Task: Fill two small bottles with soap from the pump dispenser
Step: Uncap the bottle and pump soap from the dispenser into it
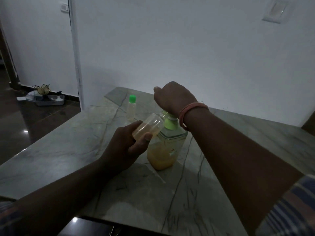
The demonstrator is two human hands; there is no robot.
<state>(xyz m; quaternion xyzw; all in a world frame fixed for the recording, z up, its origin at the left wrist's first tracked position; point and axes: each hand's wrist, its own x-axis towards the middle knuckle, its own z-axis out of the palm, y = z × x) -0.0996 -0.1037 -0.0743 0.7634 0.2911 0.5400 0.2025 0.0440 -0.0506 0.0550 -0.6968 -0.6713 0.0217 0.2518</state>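
The left hand comes in low from the near edge of the stone table, its fingers and thumb curled round 1 small open bottle. That bottle is tipped on its side, partly filled with yellowish soap, and its mouth points right and up at the green spout of the pump dispenser. The base of the bottle sits in the grip, with the neck sticking out past the fingers and just at the spout.

The dispenser stands upright just right of this hand, holding yellow soap in its lower part. The right hand rests on top of its green pump head, wrist bent down; whether its fingers are curled or flat cannot be made out.

Further back on the table a 2nd small bottle stands upright, green cap on, apart from both hands.
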